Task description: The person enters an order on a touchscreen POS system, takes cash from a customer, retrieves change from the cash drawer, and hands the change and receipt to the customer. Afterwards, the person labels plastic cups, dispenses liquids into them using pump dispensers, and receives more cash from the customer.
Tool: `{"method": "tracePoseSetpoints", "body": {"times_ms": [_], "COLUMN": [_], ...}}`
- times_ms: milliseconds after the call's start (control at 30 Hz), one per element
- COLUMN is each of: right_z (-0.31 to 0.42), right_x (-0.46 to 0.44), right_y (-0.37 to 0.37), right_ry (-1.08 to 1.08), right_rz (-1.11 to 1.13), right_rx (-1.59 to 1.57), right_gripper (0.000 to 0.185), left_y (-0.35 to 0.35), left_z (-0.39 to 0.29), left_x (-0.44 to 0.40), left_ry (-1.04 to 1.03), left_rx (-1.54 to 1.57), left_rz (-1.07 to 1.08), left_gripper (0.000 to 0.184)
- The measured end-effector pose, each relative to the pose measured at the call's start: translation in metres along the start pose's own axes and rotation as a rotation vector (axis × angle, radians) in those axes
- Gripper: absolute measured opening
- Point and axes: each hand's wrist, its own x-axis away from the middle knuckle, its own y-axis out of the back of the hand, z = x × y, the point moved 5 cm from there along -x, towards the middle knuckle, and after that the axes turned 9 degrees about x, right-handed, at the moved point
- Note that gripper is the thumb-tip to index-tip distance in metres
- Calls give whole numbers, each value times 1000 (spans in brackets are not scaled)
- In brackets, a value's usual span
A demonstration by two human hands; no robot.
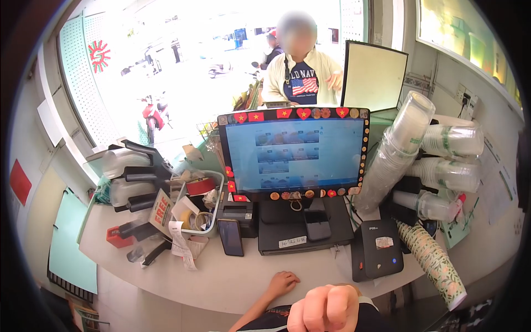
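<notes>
My left hand (283, 283) lies palm down on the pale counter (210, 282), fingers loosely stretched and nothing visible in it. Close to the camera, my right hand (324, 310) is raised with its fingers curled in; what is inside the curl, if anything, is hidden. Beyond the hands stands a touchscreen monitor (296, 155) edged with flag and round stickers. Below it is a black cash drawer (276, 246) with a phone (317, 224) on top. Another phone (230, 238) leans upright against a small black printer (238, 213). A black box-shaped device (378, 252) sits to the right.
Stacked plastic cups (387, 155) and patterned paper cups (434, 263) crowd the right side. On the left are a basket (213, 227) with tape rolls, a paper receipt (184, 249) and black dispensers (141, 174). A person (301, 72) stands across the counter, one hand raised.
</notes>
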Motion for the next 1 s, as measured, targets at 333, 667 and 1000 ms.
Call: {"method": "tracePoseSetpoints", "body": {"times_ms": [333, 667, 1000], "right_z": [11, 10, 15], "right_x": [-6, 1, 1], "right_y": [-12, -17, -14], "right_ry": [28, 224, 277], "right_rz": [-57, -157, 46], "right_rx": [134, 133, 95], "right_gripper": [23, 27, 22], "left_y": [6, 7, 10], "left_z": [-9, -12, -17], "left_x": [-2, -3, -3], "left_ry": [19, 12, 3], "left_rx": [-4, -22, -5], "left_rz": [-10, -8, -33], "left_gripper": [11, 11, 11]}}
